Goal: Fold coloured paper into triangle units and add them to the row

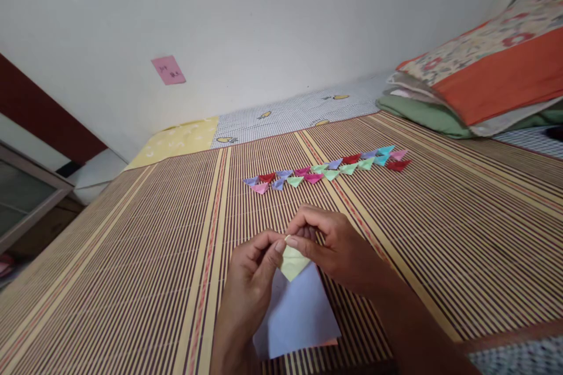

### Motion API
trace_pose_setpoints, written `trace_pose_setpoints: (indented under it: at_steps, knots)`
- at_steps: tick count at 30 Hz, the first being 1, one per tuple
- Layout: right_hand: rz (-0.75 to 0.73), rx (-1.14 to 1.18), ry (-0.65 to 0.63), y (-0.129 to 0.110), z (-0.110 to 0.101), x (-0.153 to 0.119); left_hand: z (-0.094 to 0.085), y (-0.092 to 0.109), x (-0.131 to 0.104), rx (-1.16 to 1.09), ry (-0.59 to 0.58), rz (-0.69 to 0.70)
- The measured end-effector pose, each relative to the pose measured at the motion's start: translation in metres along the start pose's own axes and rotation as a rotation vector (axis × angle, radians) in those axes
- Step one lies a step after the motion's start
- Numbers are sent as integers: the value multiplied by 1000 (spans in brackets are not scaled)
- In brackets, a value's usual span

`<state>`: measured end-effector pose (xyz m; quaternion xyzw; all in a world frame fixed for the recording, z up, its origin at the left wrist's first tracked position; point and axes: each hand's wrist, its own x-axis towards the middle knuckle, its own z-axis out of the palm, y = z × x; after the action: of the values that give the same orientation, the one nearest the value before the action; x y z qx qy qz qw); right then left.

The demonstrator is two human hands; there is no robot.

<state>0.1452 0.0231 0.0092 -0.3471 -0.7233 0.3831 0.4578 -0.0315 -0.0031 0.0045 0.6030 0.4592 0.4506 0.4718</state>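
Observation:
Between my two hands is a small pale yellow-green piece of folded paper point(292, 263), its pointed corner facing down toward me. My left hand point(253, 281) pinches its upper left edge between thumb and forefinger. At the top corner, my right hand point(336, 249) grips the same paper with thumb and forefinger, close to the left fingertips. Below the hands lies a light blue-violet sheet point(299, 319), with an orange edge showing beneath its lower right corner. Part of that sheet is hidden by my left hand.
Two rows of folded paper triangles point(331, 174) in several colours lie beyond my hands on the striped mat point(176, 234). Folded bedding point(497, 79) is stacked at the right. A pink note point(169, 70) is stuck on the white wall point(264, 23).

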Motion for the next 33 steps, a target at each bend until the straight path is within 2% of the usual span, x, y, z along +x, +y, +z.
trace_pose_setpoints:
  at_steps: [3,7,10,14,23,28,33]
  knots:
    - [-25,-30,26,1,0,0,2,-2,1,-28,-37,-41]
    - [48,-8,22,4,1,0,5,-3,3,-100,-52,-98]
    - [151,81,-9,6,0,0,6,-5,5,-156,14,-108]
    - [239,104,-124,8,-4,-1,5,-12,6,-202,139,-132]
    - [244,59,-112,14,0,-1,6,-15,8,-276,249,-56]
    - [146,-43,-76,14,3,-2,6,-18,7,-354,241,-107]
    - [160,-12,-91,11,8,-1,9,-15,9,-303,255,-76]
